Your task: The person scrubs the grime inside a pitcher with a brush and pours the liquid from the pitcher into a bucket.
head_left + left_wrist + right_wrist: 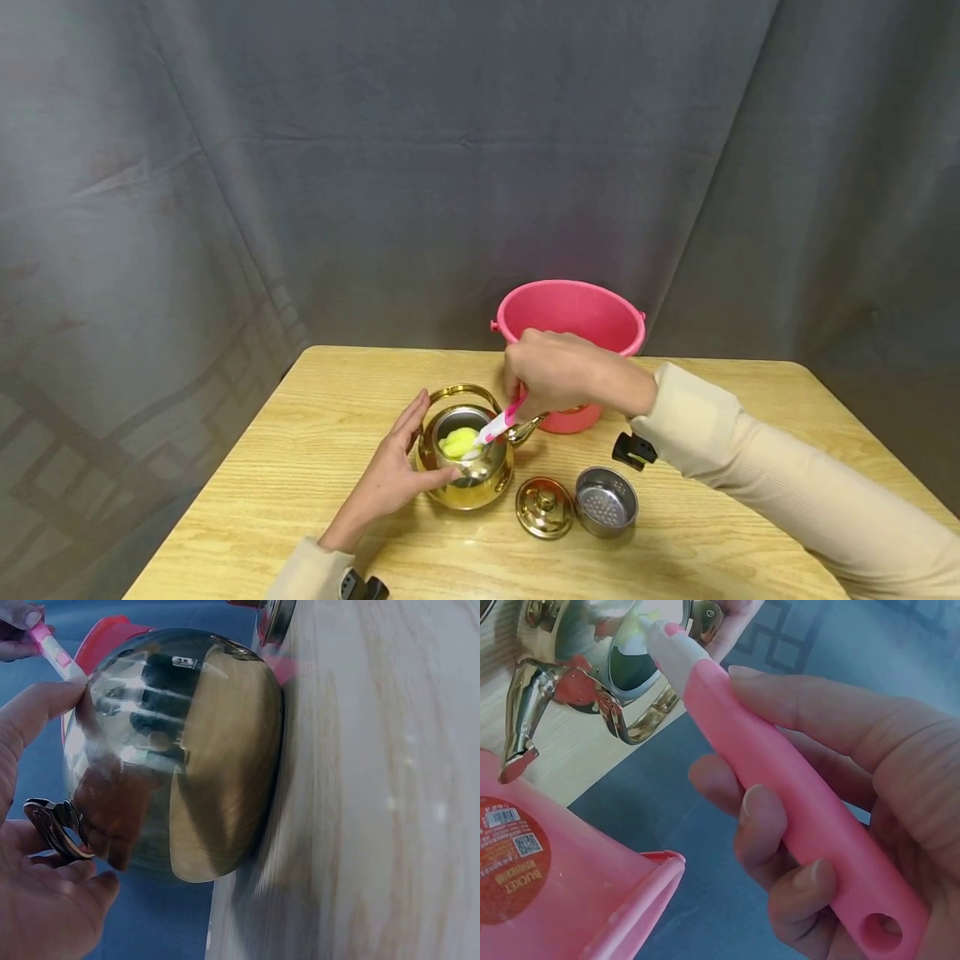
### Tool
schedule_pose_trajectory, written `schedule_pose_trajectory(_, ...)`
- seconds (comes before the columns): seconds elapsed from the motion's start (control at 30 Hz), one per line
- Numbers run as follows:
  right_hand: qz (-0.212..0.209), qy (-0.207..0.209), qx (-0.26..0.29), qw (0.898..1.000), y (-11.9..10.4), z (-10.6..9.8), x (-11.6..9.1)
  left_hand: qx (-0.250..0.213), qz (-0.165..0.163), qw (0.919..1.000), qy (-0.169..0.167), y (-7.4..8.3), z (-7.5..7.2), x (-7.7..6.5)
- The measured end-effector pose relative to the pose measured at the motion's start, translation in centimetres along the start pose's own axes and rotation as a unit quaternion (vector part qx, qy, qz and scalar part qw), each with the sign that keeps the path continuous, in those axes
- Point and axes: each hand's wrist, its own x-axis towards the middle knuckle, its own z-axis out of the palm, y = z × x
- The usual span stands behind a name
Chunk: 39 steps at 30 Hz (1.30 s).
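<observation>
A gold, shiny teapot point(467, 493) stands on the table with its top uncovered and its handle folded to the far side. My left hand point(390, 479) holds it from the left, thumb at the near rim and fingers by the handle's base; the left wrist view shows the thumb point(41, 705) on the rim. In my right hand point(558, 371) is the pink and white handle point(780, 780) of a sponge brush, fingers wrapped round it. The brush's yellow head point(459, 442) is inside the teapot's mouth, and its lower part is hidden.
A pink bucket point(570, 292) stands behind the right hand, near the table's back edge. Right of the teapot lie its gold lid point(544, 508) and a metal strainer basket point(606, 502) with a perforated bottom. A grey curtain point(465, 167) hangs behind the table point(352, 392).
</observation>
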Motion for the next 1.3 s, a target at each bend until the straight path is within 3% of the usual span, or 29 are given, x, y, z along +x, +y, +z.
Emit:
schedule_pose_trajectory(0.67,0.019,-0.021,-0.024,0.999,0.06,-0.23,0.0,-0.009,0.013,0.9999,0.001,-0.17,-0.04,-0.13)
schedule_pose_trajectory(1.3,0.071,-0.025,-0.026,0.997,-0.34,-0.5,0.07,0.003,0.001,1.0,0.002,-0.07,-0.05,-0.1)
